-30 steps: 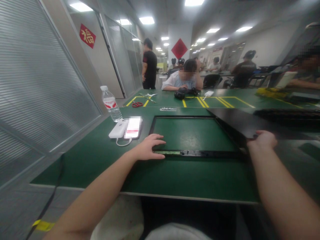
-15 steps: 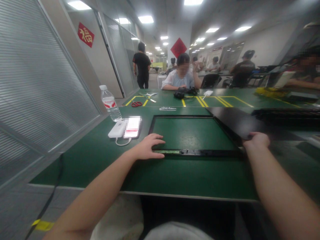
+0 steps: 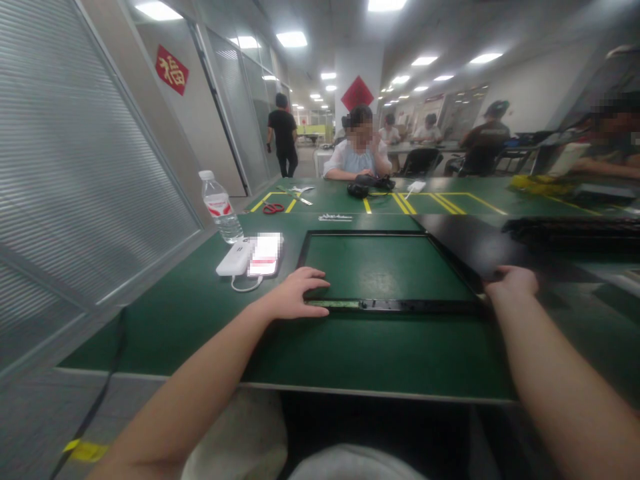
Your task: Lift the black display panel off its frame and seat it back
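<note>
A black rectangular frame [image 3: 405, 306] lies flat on the green table, with a strip of green circuit board [image 3: 345, 304] along its near side. My left hand [image 3: 300, 293] rests on the frame's near left corner, thumb and fingers spread apart. At the frame's right side, my right hand [image 3: 513, 283] is closed on the near edge of a thin black panel [image 3: 465, 243]. The panel is tilted and overlaps the frame's right side. The fingertips of my right hand are hidden behind the panel and the hand itself.
A water bottle [image 3: 221, 208], a white power bank [image 3: 234, 258] and a phone [image 3: 265, 255] stand to the left. Red-handled scissors [image 3: 273, 209] and small white pieces [image 3: 335, 218] lie beyond the frame. Dark stacked parts [image 3: 575, 233] are at the right. A person [image 3: 360, 153] sits across the table.
My hands, the frame and the panel stay almost in place. Across the table the seated person shifts slightly, and a walking person in the background moves farther away.
</note>
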{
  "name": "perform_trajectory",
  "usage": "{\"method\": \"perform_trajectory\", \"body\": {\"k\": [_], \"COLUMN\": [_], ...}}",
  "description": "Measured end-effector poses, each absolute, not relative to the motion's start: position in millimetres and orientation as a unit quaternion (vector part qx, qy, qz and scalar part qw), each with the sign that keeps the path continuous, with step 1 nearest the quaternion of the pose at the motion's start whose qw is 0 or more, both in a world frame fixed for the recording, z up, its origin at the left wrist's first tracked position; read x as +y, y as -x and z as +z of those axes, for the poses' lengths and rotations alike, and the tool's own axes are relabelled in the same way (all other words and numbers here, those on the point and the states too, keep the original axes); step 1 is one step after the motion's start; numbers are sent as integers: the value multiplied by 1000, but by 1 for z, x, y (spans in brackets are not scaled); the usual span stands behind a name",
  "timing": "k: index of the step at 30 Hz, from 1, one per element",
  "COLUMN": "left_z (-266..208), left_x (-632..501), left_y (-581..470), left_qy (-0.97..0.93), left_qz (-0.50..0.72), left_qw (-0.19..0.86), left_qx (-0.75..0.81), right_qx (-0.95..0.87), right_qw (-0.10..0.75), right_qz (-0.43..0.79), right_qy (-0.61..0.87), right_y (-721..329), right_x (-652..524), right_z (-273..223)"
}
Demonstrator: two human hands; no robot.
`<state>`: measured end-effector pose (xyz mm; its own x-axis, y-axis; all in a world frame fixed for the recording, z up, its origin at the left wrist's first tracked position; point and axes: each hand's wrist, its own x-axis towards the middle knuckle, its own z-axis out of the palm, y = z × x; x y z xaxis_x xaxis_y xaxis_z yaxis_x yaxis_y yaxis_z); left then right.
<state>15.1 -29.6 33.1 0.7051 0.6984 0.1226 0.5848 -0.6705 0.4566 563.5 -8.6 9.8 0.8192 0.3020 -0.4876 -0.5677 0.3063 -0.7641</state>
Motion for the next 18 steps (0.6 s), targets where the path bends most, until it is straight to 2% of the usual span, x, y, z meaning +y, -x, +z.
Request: {"method": "perform_trajectory", "body": {"k": [18], "left_z": [31], "left_x": [-28], "left_y": [-13], "left_qy": [-901], "left_qz": [157], "left_qw": [201], "left_qx": [352], "right_qx": [126], "right_qw": [792], "right_qz": [266], "right_qy": [535], "right_y": [-557], "right_x": [-7], "right_z": [12]}}
